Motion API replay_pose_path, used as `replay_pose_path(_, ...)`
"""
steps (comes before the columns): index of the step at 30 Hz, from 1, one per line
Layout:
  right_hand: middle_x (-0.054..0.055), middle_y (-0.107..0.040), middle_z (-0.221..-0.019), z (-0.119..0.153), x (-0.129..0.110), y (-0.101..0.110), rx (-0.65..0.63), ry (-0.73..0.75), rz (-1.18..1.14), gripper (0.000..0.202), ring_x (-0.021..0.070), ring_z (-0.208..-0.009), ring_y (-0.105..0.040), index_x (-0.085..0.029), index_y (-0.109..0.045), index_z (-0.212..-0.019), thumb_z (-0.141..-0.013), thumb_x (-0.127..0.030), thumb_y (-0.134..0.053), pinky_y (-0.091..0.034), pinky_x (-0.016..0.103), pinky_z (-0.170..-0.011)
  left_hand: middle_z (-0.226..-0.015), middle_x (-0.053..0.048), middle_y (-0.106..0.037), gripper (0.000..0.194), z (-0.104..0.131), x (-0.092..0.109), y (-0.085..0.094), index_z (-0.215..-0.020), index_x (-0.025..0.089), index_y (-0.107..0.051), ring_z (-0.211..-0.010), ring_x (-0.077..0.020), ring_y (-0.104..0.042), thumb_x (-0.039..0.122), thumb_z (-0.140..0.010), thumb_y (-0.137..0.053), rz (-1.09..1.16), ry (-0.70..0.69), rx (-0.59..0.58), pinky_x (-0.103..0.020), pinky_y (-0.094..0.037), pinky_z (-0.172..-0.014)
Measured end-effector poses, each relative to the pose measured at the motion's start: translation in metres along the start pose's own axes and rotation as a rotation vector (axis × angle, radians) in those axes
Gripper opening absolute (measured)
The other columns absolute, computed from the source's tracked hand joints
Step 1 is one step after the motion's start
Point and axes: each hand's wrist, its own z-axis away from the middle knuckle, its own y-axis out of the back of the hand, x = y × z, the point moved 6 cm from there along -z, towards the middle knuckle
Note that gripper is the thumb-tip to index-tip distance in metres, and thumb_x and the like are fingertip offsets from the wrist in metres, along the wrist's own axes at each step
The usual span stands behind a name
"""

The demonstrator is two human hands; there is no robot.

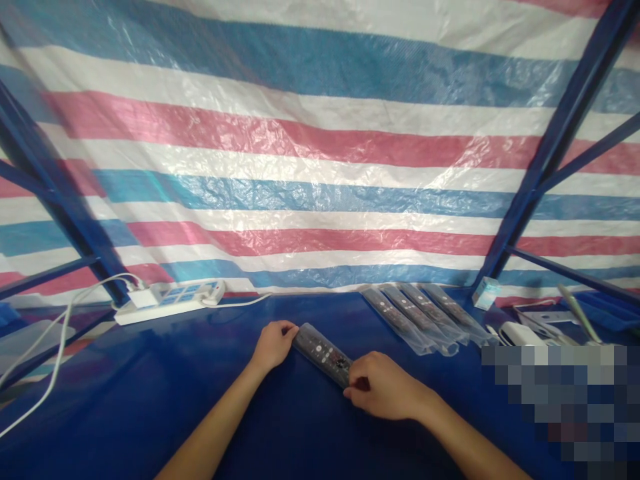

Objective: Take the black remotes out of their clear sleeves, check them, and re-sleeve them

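Observation:
A black remote control [323,352] in a clear plastic sleeve lies at a slant over the blue table, between my two hands. My left hand [274,343] pinches the sleeve at the remote's far left end. Around the near right end, the fingers of my right hand [383,387] are closed on the same remote, and they hide that end. To the right, several more sleeved remotes [400,320] lie side by side at the same slant, apart from my hands.
A white power strip [170,301] with plugs and cables stands at the back left. A small white-and-teal box [486,293] is at the back right, near a white adapter [520,335]. Blue metal posts [545,147] and a striped tarp [320,167] close off the back.

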Motion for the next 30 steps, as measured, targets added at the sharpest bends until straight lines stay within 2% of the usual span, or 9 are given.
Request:
replay_pose_path(6, -0.003, -0.063, -0.062, 0.0015, 0.0023, -0.0004, 0.001, 0.000, 0.023, 0.022, 0.0083, -0.055, -0.052, -0.019, -0.062, -0.062, -0.081, -0.028, -0.057, -0.030, 0.019, -0.053, -0.081, -0.007, -0.069, 0.023, 0.0000, 0.0026, 0.0013, -0.081, 0.015, -0.064, -0.078, -0.0184, -0.063, 0.020, -0.089, -0.043, -0.092, 0.014, 0.026, -0.028, -0.042, -0.074)
replay_pose_path(12, -0.001, -0.065, -0.066, 0.0005, 0.0057, 0.0003, -0.037, -0.047, 0.050, 0.022, 0.0100, -0.059, -0.054, -0.019, -0.063, -0.063, -0.079, -0.031, -0.057, -0.031, 0.020, -0.054, -0.074, -0.004, -0.068, 0.029, 0.0012, -0.0006, 0.0039, -0.073, 0.017, -0.065, -0.073, -0.0189, -0.063, 0.033, -0.087, -0.045, -0.020, 0.042, -0.141, -0.026, -0.041, -0.068)
replay_pose_path(19, 0.000, -0.066, -0.067, 0.0011, 0.0033, 0.0020, -0.027, -0.060, 0.043, 0.023, 0.0111, -0.061, -0.055, -0.019, -0.063, -0.063, -0.080, -0.031, -0.056, -0.031, 0.021, -0.055, -0.072, -0.004, -0.067, 0.024, 0.0020, -0.0010, 0.0046, -0.070, 0.017, -0.062, -0.070, -0.0169, -0.061, 0.024, -0.086, -0.046, -0.050, 0.059, -0.083, -0.025, -0.040, -0.067)
replay_pose_path(26, 0.000, -0.065, -0.067, 0.0016, 0.0060, 0.0037, -0.044, -0.071, 0.021, 0.022, 0.0110, -0.059, -0.054, -0.019, -0.065, -0.066, -0.081, -0.033, -0.056, -0.029, 0.021, -0.054, -0.077, -0.009, -0.066, 0.020, 0.0054, 0.0031, 0.0018, -0.074, 0.016, -0.055, -0.078, -0.0200, -0.061, 0.018, -0.088, -0.041, -0.098, 0.067, -0.030, -0.029, -0.040, -0.073)
replay_pose_path(30, 0.000, -0.064, -0.067, 0.0005, 0.0082, 0.0056, -0.009, -0.065, 0.023, 0.023, 0.0108, -0.060, -0.053, -0.019, -0.064, -0.066, -0.083, -0.033, -0.055, -0.029, 0.021, -0.055, -0.077, -0.008, -0.065, 0.020, 0.0052, 0.0008, 0.0064, -0.076, 0.017, -0.054, -0.077, -0.0202, -0.062, 0.019, -0.088, -0.039, -0.051, 0.072, 0.076, -0.029, -0.041, -0.072)
